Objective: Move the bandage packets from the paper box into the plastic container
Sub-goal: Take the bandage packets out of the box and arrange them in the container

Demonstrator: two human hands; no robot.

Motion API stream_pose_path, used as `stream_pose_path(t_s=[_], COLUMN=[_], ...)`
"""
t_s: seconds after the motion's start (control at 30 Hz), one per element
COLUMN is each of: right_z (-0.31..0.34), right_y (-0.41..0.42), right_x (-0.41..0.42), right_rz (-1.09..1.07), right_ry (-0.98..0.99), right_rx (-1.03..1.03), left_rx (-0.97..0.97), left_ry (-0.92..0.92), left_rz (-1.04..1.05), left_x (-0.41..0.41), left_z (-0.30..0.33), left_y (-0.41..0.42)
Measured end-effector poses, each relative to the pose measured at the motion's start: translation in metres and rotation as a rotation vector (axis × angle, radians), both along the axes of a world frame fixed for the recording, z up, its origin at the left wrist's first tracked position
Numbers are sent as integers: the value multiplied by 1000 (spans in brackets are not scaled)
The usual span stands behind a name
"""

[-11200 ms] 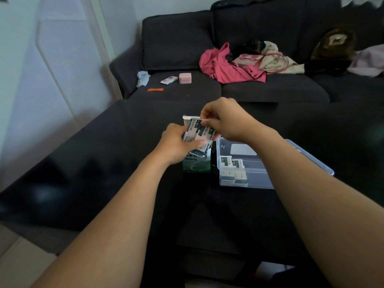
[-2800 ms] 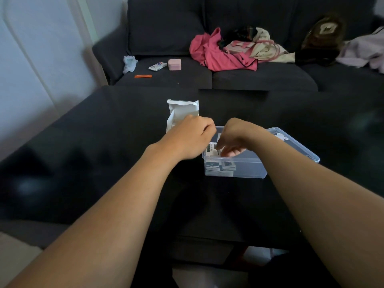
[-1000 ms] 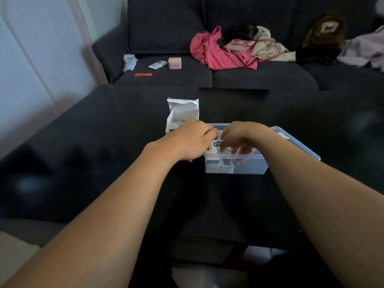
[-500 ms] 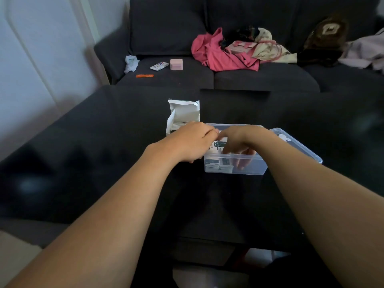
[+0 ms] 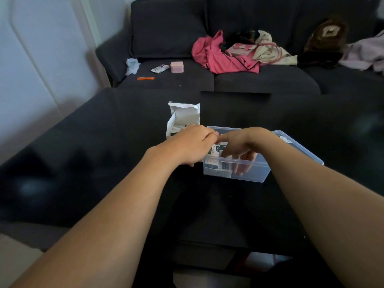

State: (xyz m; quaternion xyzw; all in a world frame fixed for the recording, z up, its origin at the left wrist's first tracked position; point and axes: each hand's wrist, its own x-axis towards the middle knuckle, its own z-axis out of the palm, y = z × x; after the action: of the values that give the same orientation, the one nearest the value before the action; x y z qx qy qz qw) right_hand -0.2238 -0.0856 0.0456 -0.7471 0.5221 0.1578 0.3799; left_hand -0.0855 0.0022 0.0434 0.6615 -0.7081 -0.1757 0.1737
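Bandage packets (image 5: 218,161): stacked in the left end of the clear plastic container (image 5: 259,173), centre frame; long-axis direction too blurred to tell.
Right hand (image 5: 241,146): fingers reach down inside, loosely extended beside the stack.
Left hand (image 5: 193,145): curled at the container's left rim; grasp cannot be told.
Paper box (image 5: 182,119): upright, flap open, just behind the left hand.

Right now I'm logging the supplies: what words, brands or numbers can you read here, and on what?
Bandage packets in the plastic container: dark printed characters, too small and blurred to read.
Small packet on the sofa: coloured print, unreadable.
Paper box: no print visible.
Nothing can be quoted.
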Motion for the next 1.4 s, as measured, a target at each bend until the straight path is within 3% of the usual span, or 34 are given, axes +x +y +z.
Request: stream_pose_path(t_s=[0.27, 0.4, 0.5, 0.57, 0.6, 0.67, 0.73, 0.77, 0.97, 1.4], right_z=[3, 22, 42, 54, 59, 63, 55, 47, 14, 5], right_y=[0, 0, 0, 7, 13, 28, 38, 38, 27, 17], right_x=[-1, -10, -15, -9, -3, 14, 37, 44, 61, 62], right_rz=[9, -41, 23, 53, 52, 64, 147, 184, 199, 201], right_ry=[48, -19, -202, -428, -550, -716, -710, -659, -302, -309], right_rx=[-53, -116, -342, -549, -599, -587, -621, -687, -926, -784], left_rx=[12, -31, -330, -653, -703, -478, -124, -41, -38, -13], left_ry=[-10, -58, 79, 222, 273, 320, 306, 282, 192, 199], left_rz=[5, -10, 14, 207, 335, 498, 492, 465, 472, 421], left_x=[1, 3, 19, 42, 54, 72, 78, 75, 65, 64], left_z=[2, 13, 28, 33, 32, 21, 6, -1, -4, -3], left_y=[4, 10, 16, 17, 17, 15, 13, 10, 7, 11])
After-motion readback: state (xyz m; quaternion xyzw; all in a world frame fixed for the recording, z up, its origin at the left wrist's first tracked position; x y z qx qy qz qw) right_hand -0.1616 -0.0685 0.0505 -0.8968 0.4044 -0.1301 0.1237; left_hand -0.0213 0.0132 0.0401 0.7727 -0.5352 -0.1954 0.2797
